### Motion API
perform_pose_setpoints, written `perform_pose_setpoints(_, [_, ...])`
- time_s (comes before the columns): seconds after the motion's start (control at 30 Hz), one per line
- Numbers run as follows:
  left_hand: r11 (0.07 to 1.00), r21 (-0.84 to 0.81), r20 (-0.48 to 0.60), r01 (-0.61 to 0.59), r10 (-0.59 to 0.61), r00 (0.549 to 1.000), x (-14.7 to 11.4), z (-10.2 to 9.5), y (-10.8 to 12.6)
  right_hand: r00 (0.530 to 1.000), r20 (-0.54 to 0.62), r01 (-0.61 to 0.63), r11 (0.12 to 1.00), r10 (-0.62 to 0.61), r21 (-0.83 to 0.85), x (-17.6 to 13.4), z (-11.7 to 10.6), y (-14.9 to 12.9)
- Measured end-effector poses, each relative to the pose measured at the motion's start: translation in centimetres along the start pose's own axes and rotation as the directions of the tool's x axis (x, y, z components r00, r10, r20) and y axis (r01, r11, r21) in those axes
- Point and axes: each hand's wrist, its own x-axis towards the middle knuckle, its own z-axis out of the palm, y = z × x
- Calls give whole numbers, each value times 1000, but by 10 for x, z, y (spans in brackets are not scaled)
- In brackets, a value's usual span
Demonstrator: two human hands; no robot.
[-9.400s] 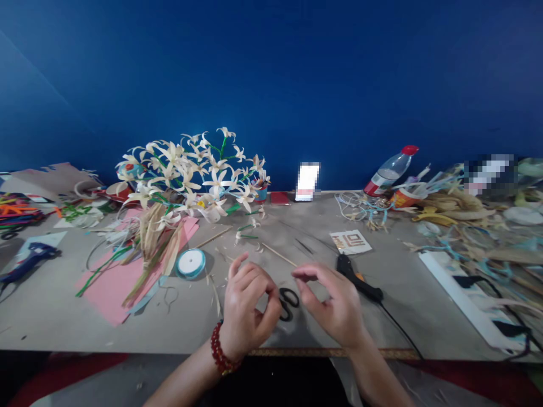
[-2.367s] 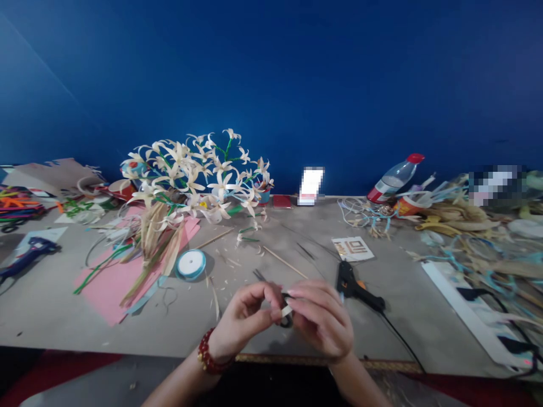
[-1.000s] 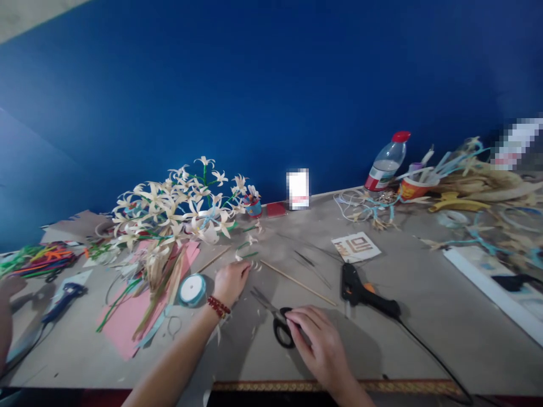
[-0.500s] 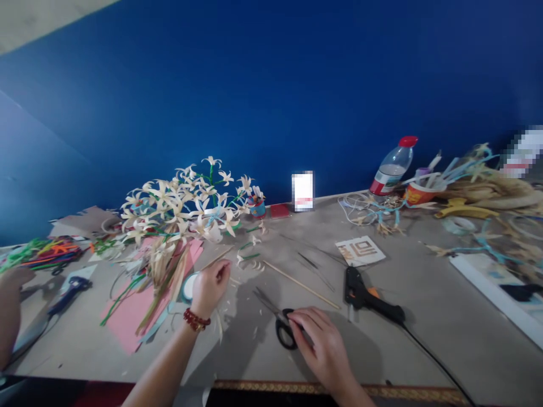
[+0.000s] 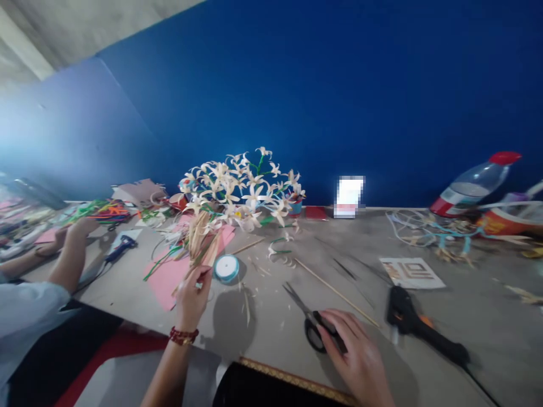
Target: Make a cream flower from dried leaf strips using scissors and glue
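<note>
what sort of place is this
Probably a craft workshop: a cluster of white, handmade-looking flowers, a black glue gun and scissors share one cluttered table.

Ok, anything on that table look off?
Pale scraps lie loose on the table between spool and scissors, like uncleared offcuts. The red-capped bottle appears to lean, possibly just lens distortion. Otherwise, nothing stands out.

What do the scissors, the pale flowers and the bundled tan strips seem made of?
The scissors: grey blades, thin and pointed, likely metal; handles smooth black, probably plastic. The pale flowers: matte, with thin curled petals, perhaps husk or paper. The tan strips: dull and streaky, likely dried leaf or husk.
</note>
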Motion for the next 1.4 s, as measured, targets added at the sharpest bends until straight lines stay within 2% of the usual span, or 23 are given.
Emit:
perform_pose_setpoints(0.1, [997,-14,85,-74,75,994,-5,1,-6,997,68,26,998,-22,-61,-3,5,3])
perform_pose_setpoints(0.23, [976,-89,197,-200,215,957,-3,13,-6,990,137,-12,991,31,-135,-8,9,5])
perform_pose_setpoints(0.47, [954,-177,185,-243,275,944,-12,24,14,990,132,-31,991,49,-132,-8,7,3])
perform_pose_setpoints(0.57, [928,-224,246,-298,350,904,-26,26,27,990,123,-50,989,67,-137,-7,7,1])
perform_pose_setpoints(0.7, [885,-251,367,-393,462,807,-41,25,30,989,130,-60,991,76,-123,-5,6,-2])
perform_pose_setpoints(0.77, [878,-263,396,-399,475,786,-45,23,26,989,123,-65,991,79,-118,-5,5,-2])
perform_pose_setpoints(0.83, [880,-263,406,-394,472,782,-46,21,23,991,109,-68,991,80,-113,-5,5,-1])
perform_pose_setpoints(1.0, [878,-219,394,-425,478,785,-32,22,34,993,100,-51,994,61,-100,-4,7,2])
perform_pose_setpoints(1.1, [851,-87,469,-517,493,733,-13,37,47,994,95,-44,994,54,-97,-4,8,2])
perform_pose_setpoints(1.2, [819,74,557,-568,439,705,6,60,57,995,85,-49,994,58,-102,-5,7,2])
perform_pose_setpoints(1.3, [808,95,577,-582,431,693,17,77,63,995,80,-58,992,67,-108,-8,7,2])
perform_pose_setpoints(1.4, [796,79,606,-601,440,662,15,76,63,993,89,-71,991,81,-111,-9,7,3])
